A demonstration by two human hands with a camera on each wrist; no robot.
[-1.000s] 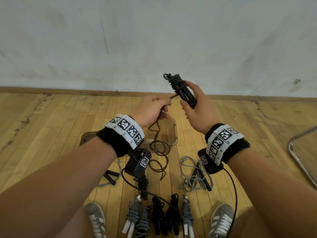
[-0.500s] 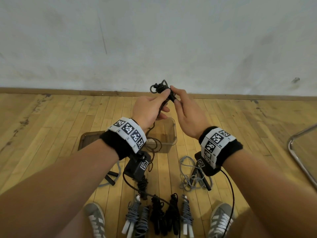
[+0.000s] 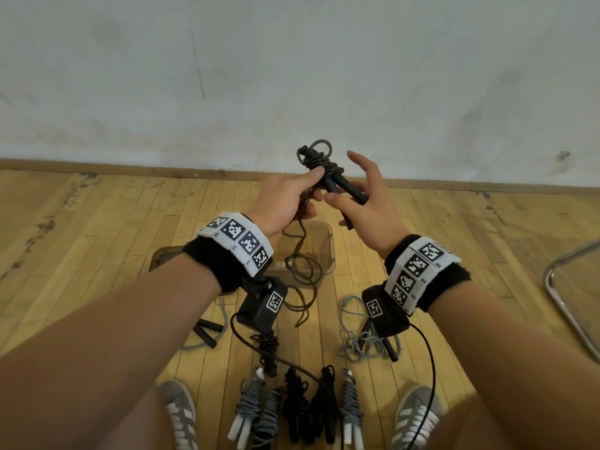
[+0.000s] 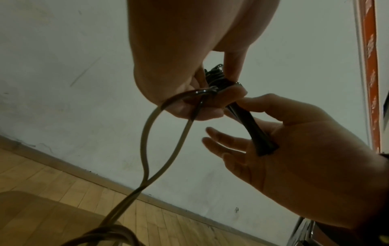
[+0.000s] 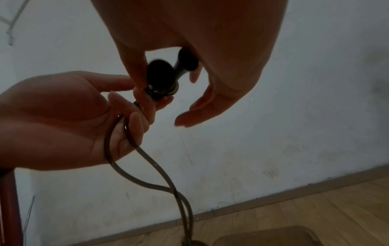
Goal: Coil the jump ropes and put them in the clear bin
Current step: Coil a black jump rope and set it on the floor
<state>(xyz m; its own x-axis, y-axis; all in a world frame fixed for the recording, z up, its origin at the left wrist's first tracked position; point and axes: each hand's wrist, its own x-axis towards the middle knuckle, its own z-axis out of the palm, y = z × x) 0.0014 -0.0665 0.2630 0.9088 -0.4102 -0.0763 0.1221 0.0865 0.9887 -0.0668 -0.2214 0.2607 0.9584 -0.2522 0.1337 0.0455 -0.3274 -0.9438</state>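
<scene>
On the wooden floor [image 3: 97,228] at the far left lies a loose grey rope with black handles [image 3: 207,329], partly hidden under the left forearm. Behind it, against the floor near the wall [image 3: 292,76], sits the clear bin [image 3: 328,251], its lid [image 3: 162,258] lying flat just to its left.

The left hand [image 3: 285,199] is held up above the bin. Its thumb and fingers are curled and pinch the dark jump rope [image 3: 319,164] just where the cord is wound round the two black handles [image 3: 344,188]; the left wrist view shows the cord [image 4: 168,149] running out of this grip as a doubled strand. That free length hangs down and ends in loose loops over and in front of the bin.

The right hand [image 3: 370,196] is just beside the left, palm turned in. Its fingers are spread and mostly straight; the lower ends of the handles rest against its palm and thumb without being clasped.

On the floor near the person's grey shoes [image 3: 181,414], a row of already wound ropes [image 3: 298,404], grey and black, lies side by side. To the right of them, below the right wrist, is another loose grey rope [image 3: 354,332]. At the far right edge stands a curved metal tube [image 3: 565,306].
</scene>
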